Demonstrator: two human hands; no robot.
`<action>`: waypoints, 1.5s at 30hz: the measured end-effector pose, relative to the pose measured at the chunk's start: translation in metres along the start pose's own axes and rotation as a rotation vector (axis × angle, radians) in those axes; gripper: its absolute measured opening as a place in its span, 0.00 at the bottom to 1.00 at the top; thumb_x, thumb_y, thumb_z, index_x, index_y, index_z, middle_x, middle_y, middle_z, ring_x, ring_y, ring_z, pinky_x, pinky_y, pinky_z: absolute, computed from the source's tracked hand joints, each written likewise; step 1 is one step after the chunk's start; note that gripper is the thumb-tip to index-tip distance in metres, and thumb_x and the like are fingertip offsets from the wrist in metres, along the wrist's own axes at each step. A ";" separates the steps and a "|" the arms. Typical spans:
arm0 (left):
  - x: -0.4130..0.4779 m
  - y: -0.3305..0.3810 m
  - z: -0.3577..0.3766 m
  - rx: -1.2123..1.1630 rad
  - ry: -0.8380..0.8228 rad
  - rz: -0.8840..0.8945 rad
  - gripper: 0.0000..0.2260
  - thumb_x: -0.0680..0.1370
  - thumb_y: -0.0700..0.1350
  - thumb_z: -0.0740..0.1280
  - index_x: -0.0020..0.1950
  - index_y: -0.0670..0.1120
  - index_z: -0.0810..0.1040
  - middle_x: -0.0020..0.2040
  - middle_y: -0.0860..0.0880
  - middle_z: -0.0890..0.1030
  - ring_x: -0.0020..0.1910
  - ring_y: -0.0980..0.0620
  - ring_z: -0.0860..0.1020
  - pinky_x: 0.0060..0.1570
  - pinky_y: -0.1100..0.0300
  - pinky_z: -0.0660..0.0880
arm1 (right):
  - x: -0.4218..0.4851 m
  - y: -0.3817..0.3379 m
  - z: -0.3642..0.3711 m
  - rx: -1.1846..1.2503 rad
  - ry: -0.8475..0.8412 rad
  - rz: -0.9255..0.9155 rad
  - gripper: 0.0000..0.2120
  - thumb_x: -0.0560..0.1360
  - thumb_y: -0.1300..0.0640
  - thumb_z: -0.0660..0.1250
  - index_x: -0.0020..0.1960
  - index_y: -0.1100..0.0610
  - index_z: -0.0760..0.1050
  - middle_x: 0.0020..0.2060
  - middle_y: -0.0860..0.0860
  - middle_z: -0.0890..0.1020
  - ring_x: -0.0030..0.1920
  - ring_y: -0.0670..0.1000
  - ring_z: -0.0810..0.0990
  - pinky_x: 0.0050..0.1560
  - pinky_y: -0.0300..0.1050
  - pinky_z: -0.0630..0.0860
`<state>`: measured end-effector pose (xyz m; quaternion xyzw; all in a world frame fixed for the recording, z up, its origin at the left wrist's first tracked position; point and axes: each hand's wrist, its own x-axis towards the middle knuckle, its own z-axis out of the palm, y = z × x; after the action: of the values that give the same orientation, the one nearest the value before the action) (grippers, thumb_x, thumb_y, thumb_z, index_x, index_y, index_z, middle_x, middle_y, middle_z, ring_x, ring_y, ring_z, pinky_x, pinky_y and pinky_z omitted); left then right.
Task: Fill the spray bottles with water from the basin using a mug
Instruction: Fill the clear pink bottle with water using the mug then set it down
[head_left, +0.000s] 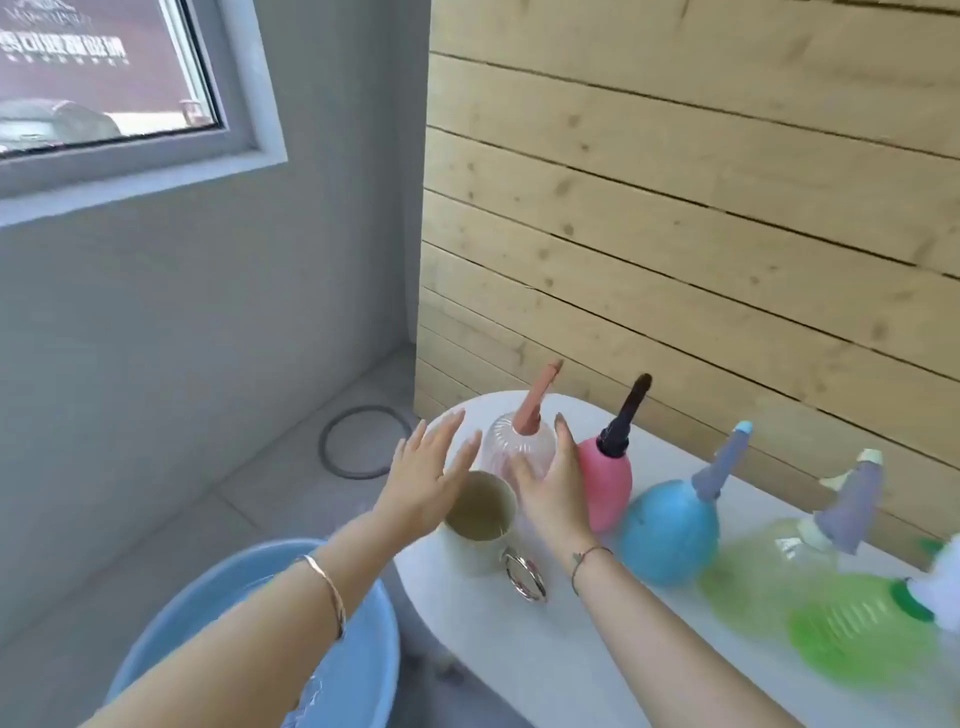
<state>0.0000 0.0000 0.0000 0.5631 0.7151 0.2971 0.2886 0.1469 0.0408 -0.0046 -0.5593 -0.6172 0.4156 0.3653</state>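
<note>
At the 11 o'clock end of the white worktop (519, 649) stood the clear bottle (514, 441) with a salmon spray head. Both hands flanked it. Left grip (431, 478): fingers straight and spread, holding nothing, at the bottle's 9 o'clock. Right grip (550, 483): fingers straight, palm turned to the bottle's 3 o'clock side, thumb across its front. Could not tell whether it was touching.

The mug (478, 551) stood just beside the bottle at its 6 o'clock, metal ring handle toward the wearer. Could not tell whether it held water. The blue basin (182, 613) sat below the worktop edge at 7 o'clock of the view.

The row ran on toward 4 o'clock: pink bottle (605, 483), blue bottle (670, 530), pale yellow bottle (763, 566), green bottle (857, 639), all capped.

Judgement: opening step, taking up the first bottle. Its spray head was on, so the next move would call for one hand steadying the body while the other unscrews the head, before any scooping.

Writing: white characters showed in the window (104, 78) at 10 o'clock, too blurred to read. No labels legible on the bottles.
</note>
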 end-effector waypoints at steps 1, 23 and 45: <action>0.007 -0.002 0.004 -0.024 0.004 0.045 0.26 0.83 0.61 0.48 0.79 0.54 0.58 0.79 0.56 0.60 0.80 0.51 0.50 0.77 0.50 0.45 | 0.005 0.005 0.005 0.014 0.039 -0.022 0.33 0.78 0.55 0.65 0.77 0.56 0.51 0.75 0.50 0.61 0.75 0.48 0.59 0.71 0.36 0.56; 0.019 0.019 -0.005 -0.341 0.032 0.341 0.37 0.73 0.59 0.72 0.78 0.55 0.60 0.72 0.59 0.67 0.62 0.76 0.68 0.58 0.75 0.65 | 0.030 -0.034 -0.001 0.336 0.349 -0.446 0.06 0.71 0.56 0.74 0.47 0.55 0.80 0.42 0.46 0.84 0.47 0.45 0.81 0.52 0.35 0.74; -0.149 0.112 0.016 -0.689 -0.536 0.246 0.30 0.72 0.71 0.63 0.66 0.54 0.76 0.61 0.48 0.82 0.61 0.47 0.80 0.67 0.47 0.71 | -0.150 -0.081 -0.166 0.778 -0.151 -0.274 0.15 0.65 0.51 0.72 0.49 0.57 0.80 0.45 0.50 0.83 0.45 0.48 0.81 0.54 0.48 0.77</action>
<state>0.1127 -0.1231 0.0846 0.5721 0.4021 0.3936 0.5967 0.2839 -0.0928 0.1367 -0.2601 -0.5079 0.6054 0.5549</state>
